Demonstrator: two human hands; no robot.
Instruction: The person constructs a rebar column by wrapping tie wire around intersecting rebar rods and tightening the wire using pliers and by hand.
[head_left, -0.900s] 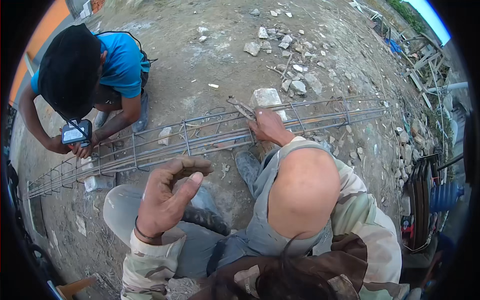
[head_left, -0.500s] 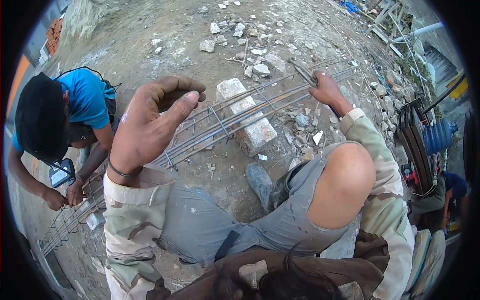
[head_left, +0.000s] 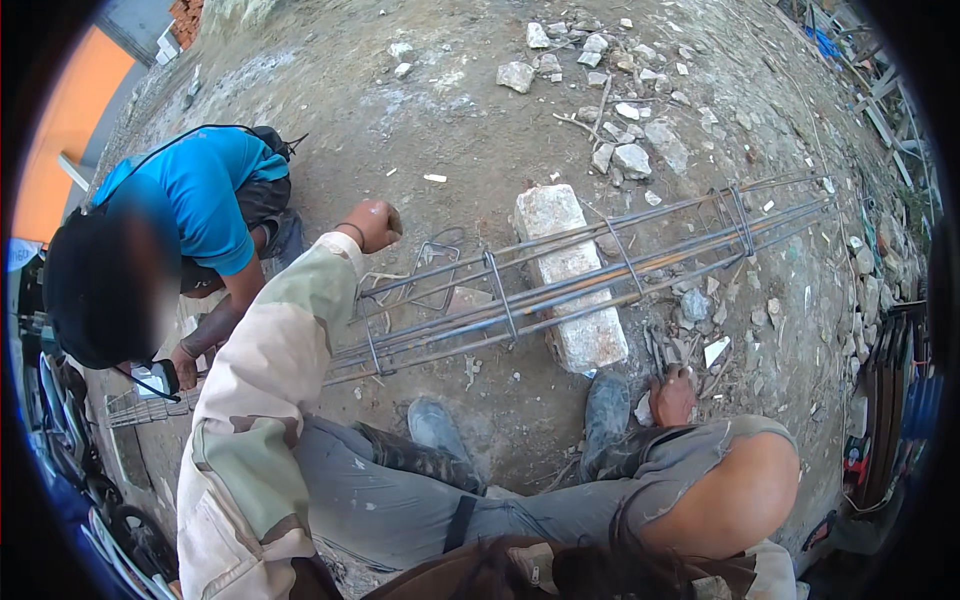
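A long rebar cage [head_left: 600,285] lies across the dirt, resting on a pale concrete block [head_left: 570,275]. My left hand [head_left: 372,224] is stretched out over the cage's left part, closed in a fist, close to loose bent stirrups [head_left: 432,262]; nothing shows in it. My right hand [head_left: 672,396] is down on the ground beside my right boot [head_left: 606,420], fingers curled at a bunch of short wire pieces [head_left: 656,352]. Its grip is hidden.
A co-worker in a blue shirt [head_left: 190,200] crouches at the left, hands at the cage's far left end [head_left: 150,395]. Rubble and stones [head_left: 620,150] lie beyond the cage. Stacked metal bars [head_left: 885,400] stand at the right edge.
My left hand was raised and open near the camera; it has now reached out and closed into a fist. My right hand left the cage and dropped to the ground by my boot.
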